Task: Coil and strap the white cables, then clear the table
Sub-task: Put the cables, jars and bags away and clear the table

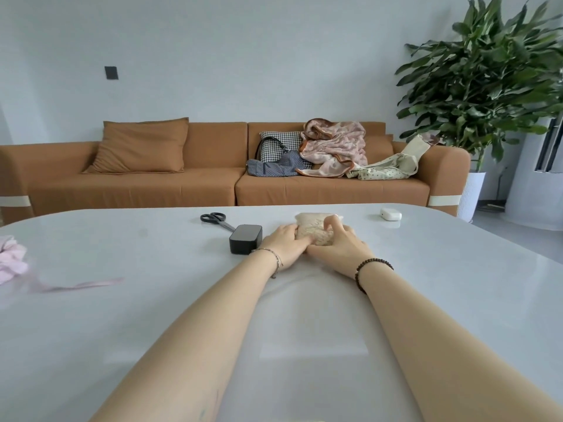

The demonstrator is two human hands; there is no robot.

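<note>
A beige knitted pouch (313, 228) lies on the white table (426, 300), past its middle. My left hand (285, 243) grips the pouch's left edge with curled fingers. From the right, my right hand (336, 243) holds the pouch, its fingers arched over the top and its thumb at the near edge. The two thumbs meet at the pouch's near side. Whatever is inside the pouch is hidden.
A black box (245, 239) sits just left of my left hand, with black scissors (217, 220) behind it. A small white case (391, 214) lies at the far right. Pink fabric (10, 258) and a pink ribbon (82, 284) lie at the left edge. A brown sofa (198, 184) stands beyond.
</note>
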